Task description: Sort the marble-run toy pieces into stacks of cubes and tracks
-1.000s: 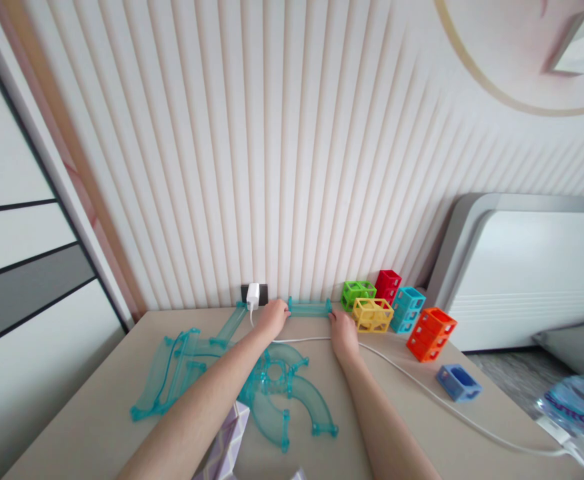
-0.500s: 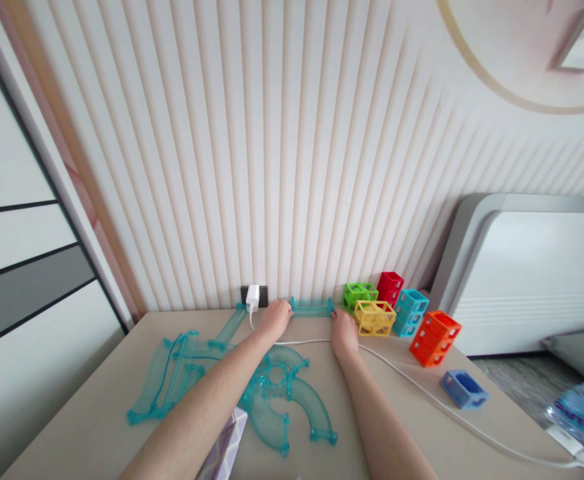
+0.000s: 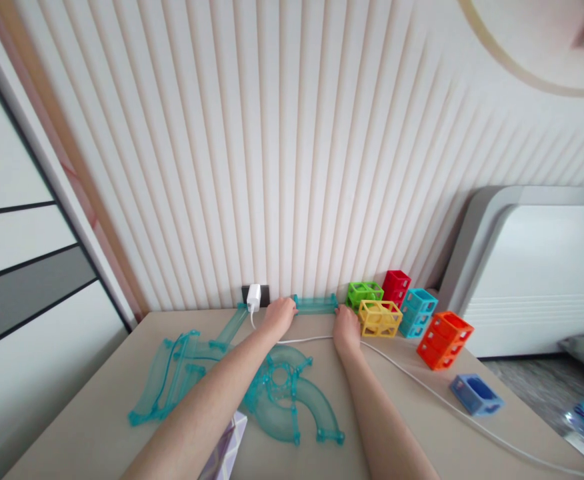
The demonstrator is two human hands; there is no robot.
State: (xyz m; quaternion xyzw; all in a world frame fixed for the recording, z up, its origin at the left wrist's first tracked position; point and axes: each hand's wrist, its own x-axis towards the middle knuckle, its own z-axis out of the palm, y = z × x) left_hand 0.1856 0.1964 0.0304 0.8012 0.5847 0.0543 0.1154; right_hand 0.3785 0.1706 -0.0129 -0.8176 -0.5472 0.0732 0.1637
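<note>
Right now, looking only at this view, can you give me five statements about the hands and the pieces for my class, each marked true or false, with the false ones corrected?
1. The left hand touches the left end of the straight teal track piece. True.
2. The right hand grips the red block. False: it touches that track piece's right end.
3. The yellow block is nearer the camera than the green block. True.
4. The white charger hangs unplugged. False: it sits in the black socket.
5. The blue block is nearer the camera than the orange block. True.
</note>
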